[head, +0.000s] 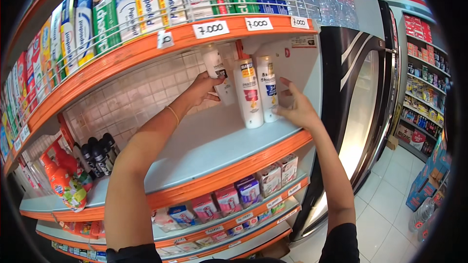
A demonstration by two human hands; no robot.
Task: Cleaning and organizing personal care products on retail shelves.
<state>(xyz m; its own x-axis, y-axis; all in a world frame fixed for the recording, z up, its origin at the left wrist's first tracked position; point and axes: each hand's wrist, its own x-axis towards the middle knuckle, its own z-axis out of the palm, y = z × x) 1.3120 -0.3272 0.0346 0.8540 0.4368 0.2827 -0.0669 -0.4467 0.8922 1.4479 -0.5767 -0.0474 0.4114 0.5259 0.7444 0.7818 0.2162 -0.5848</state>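
My left hand point(203, 89) grips a white Pantene bottle point(212, 59) with a dark label, towards the back of the grey shelf point(204, 142). The bottle leans a little, and my fingers hide part of its middle. Just right of it stand two more white Pantene bottles, one with a pink-red label point(251, 95) at the front and one with a blue label point(270, 89) beside it. At the blue-label bottle's right side is my right hand point(298, 107), fingers apart. Its thumb is close to the bottle's lower side; whether it touches is unclear.
Above hangs a shelf of toothpaste boxes point(146, 7) behind a wire rail point(175, 11). Orange spray bottles point(64, 182) and black-capped roll-on bottles point(98, 155) stand at the left. Boxes point(228, 201) fill the shelf below. A glass-door cooler point(360, 113) stands to the right.
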